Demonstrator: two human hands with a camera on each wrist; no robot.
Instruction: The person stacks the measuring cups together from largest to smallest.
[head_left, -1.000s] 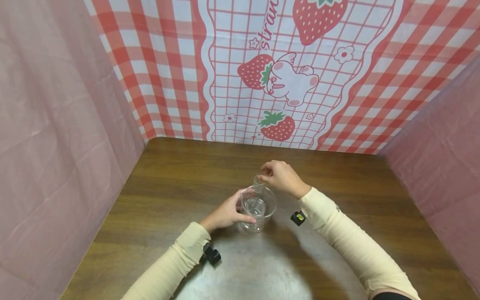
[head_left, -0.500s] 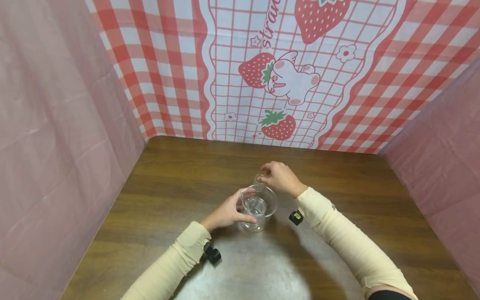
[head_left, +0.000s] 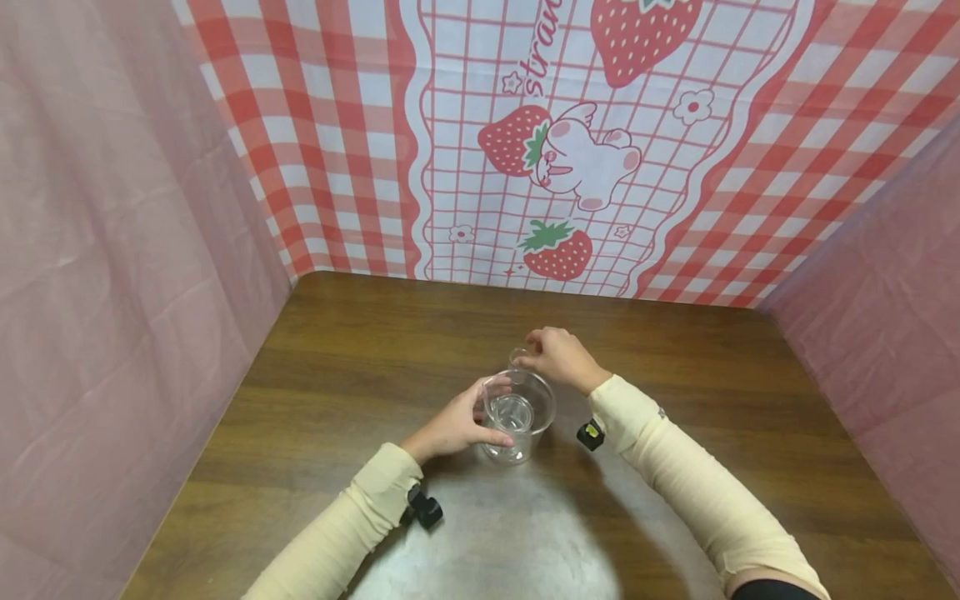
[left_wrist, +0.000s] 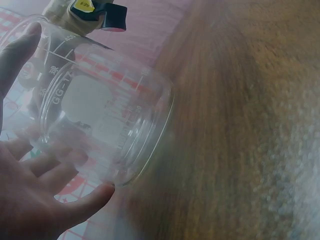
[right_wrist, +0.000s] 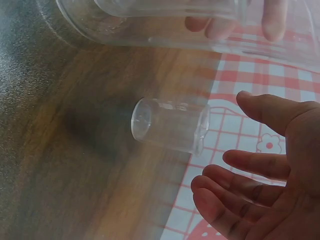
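Note:
A large clear glass beaker (head_left: 543,423) stands upright on the table, with a smaller glass beaker (head_left: 513,414) nested inside it. My left hand (head_left: 453,427) curls round the large beaker's left side, thumb in front and fingers behind. White graduation marks show on the glass in the left wrist view. Behind the large beaker stands a small clear beaker (right_wrist: 170,125), its lower part hidden in the head view. My right hand (head_left: 566,360) is beside the small beaker's top; in the right wrist view its thumb and fingers are spread apart from the glass.
The brown wooden table (head_left: 360,333) meets a red-and-white strawberry cloth (head_left: 360,167) at the back. Pink curtains hang at the left (head_left: 112,250) and right (head_left: 870,250). Black wrist cameras sit under both cream sleeves.
My right hand and forearm have shifted slightly left and down. Less of the small beaker shows above the large beaker's rim. My left hand and the large beaker have stayed put.

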